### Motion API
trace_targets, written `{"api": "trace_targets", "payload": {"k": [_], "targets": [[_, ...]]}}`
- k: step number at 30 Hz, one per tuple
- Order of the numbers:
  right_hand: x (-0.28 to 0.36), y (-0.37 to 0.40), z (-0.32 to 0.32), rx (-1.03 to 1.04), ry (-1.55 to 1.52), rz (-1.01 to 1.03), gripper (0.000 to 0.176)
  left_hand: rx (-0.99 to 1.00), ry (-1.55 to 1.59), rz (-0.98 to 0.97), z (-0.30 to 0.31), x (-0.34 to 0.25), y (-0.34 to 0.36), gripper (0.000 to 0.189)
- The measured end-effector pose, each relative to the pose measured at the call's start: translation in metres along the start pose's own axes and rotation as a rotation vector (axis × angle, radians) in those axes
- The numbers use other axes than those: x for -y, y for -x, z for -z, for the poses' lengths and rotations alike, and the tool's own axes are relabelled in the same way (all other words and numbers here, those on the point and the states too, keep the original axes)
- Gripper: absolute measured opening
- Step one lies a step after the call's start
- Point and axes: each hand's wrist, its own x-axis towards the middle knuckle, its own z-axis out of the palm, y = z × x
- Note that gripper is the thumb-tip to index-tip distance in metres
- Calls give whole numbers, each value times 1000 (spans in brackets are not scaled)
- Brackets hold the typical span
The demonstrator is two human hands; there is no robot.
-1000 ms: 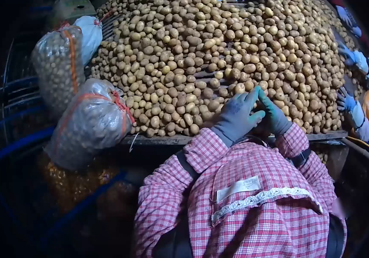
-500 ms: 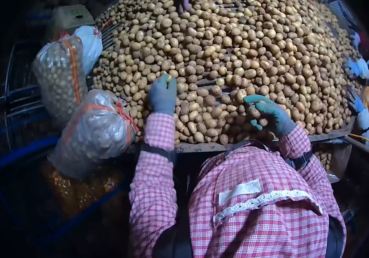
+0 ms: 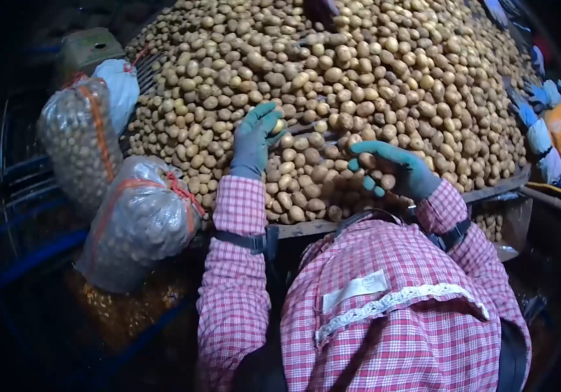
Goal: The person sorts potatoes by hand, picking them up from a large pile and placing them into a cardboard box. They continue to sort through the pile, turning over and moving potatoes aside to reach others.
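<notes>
A broad heap of potatoes [image 3: 372,72] spreads over a slatted table in front of me. My left hand [image 3: 256,138], in a green and grey glove, is closed around a small pale potato [image 3: 278,127] just above the heap. To the right, my right hand [image 3: 401,171] wears the same kind of glove. Its fingers curl around a few potatoes [image 3: 387,181] held toward the palm. Between both hands lie loose potatoes [image 3: 301,170], with dark slats [image 3: 310,128] showing in a gap behind them.
Clear plastic sacks of potatoes [image 3: 140,219] with red ties stand at the left, beside a white sack [image 3: 116,91] and a cardboard box [image 3: 91,49]. The table's front edge [image 3: 306,228] runs close to my body. Another person's gloved hands [image 3: 542,95] are at the far right.
My left hand has turned, bringing the pale potato to its right side. The right hand still holds potatoes, its fingers slightly shifted. The whole view has tilted a little.
</notes>
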Motion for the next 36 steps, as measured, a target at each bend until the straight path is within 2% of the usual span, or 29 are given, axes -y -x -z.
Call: {"api": "trace_targets", "payload": {"k": [1,2,3,5,7,9,11,13,14,16,18,19,21,22,23,25,26,27,29,31,33,35,36], "targets": [[0,-3,-1,14,-11,3,53,52,223,40,-17,-7,14,37],[-1,-6,-3,20,-20,-1,48,136,286,39,-27,-4,21,38],[1,-7,-9,36,41,26,48,224,350,38,-37,0,27,40],[-2,-10,-4,92,-36,4,50,302,440,56,-58,2,37,43],[-3,-9,-14,-58,-68,2,54,371,412,-48,-78,9,47,46],[-13,-7,-10,-255,-50,-27,61,450,240,-93,-101,18,55,52],[-18,-5,5,-102,-126,-41,59,510,-38,-136,-123,6,74,57],[-28,8,3,-217,-67,100,47,600,-36,-120,-141,0,83,63],[-36,22,10,-242,178,256,44,661,1,-123,-148,-1,86,67],[-36,44,9,-289,304,331,40,772,43,-116,-159,-1,88,79],[-30,60,15,-328,51,201,40,762,56,-91,-172,-7,98,80],[-27,72,16,-321,42,186,39,770,65,-75,-182,-8,103,81],[-24,101,20,-333,15,172,39,730,-33,-127,-199,-4,103,77],[-30,110,34,-276,-7,265,40,733,-56,-139,-208,-1,103,72],[-37,125,42,-232,-109,357,42,730,-83,-149,-217,4,103,67],[-43,166,55,-547,-57,432,40,720,-130,-125,-241,13,107,61],[-55,187,91,-308,-183,482,40,716,-145,-81,-250,21,109,56],[-58,221,88,-380,-144,555,39,769,-186,-48,-257,29,110,55],[-88,278,128,-580,-288,617,43,855,-257,1,-275,46,108,53],[-115,349,123,-779,-394,832,47,887,-321,42,-296,58,115,49],[-166,421,168,-757,-441,959,52,936,-475,-41,-322,59,134,47],[-206,471,163,-1007,-460,1081,57,952,-448,40,-342,63,148,46],[-225,491,161,-1118,-461,1066,57,955,-478,47,-352,65,154,46]]}}
